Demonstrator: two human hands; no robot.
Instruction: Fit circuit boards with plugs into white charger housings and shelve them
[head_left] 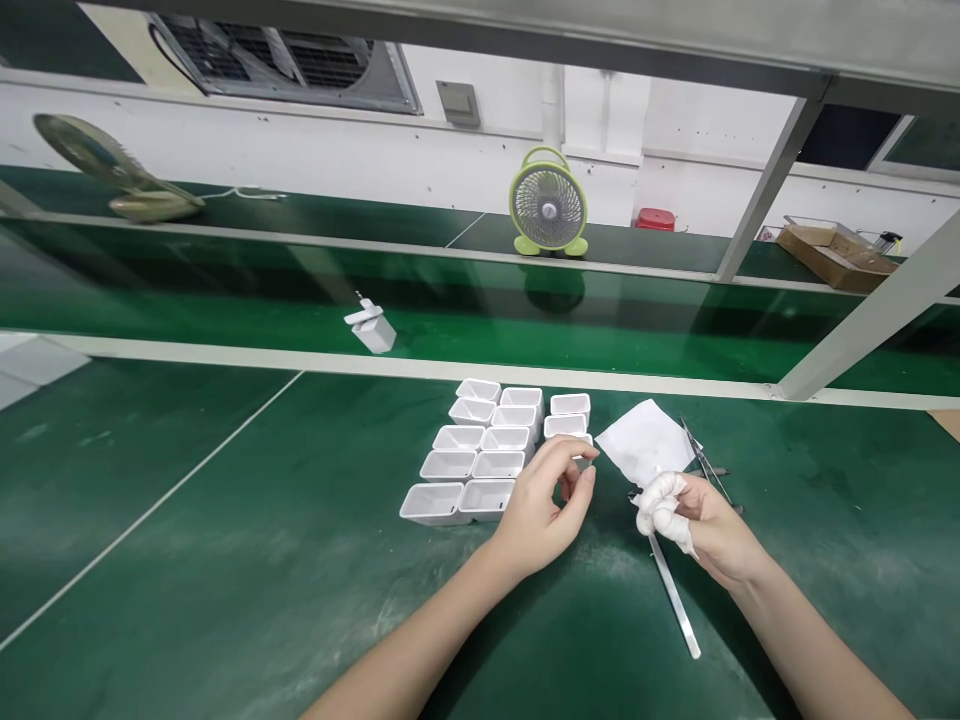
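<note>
Several small white rectangular trays (448, 465) stand in rows on the green table (247, 560). Over their right edge hovers my left hand (551, 500), thumb and fingers curved and apart, nothing visible between them; it partly hides the trays behind. My right hand (701, 525) has white coverings on its fingertips, which are pressed together. Whatever they pinch is too small or hidden to name. Below those fingertips a thin white stick (675, 600) slants down across the table. Just behind the right hand lies a white paper sheet (646, 440), with metal tweezers (705, 457) at its right edge.
Beyond the table's pale rim, a white box-like item (373, 328) sits on a green belt surface. A green fan (549, 205) stands on the shelf behind, a cardboard box (836, 255) at right. A slanted metal post (870, 310) rises at right; a beam crosses overhead.
</note>
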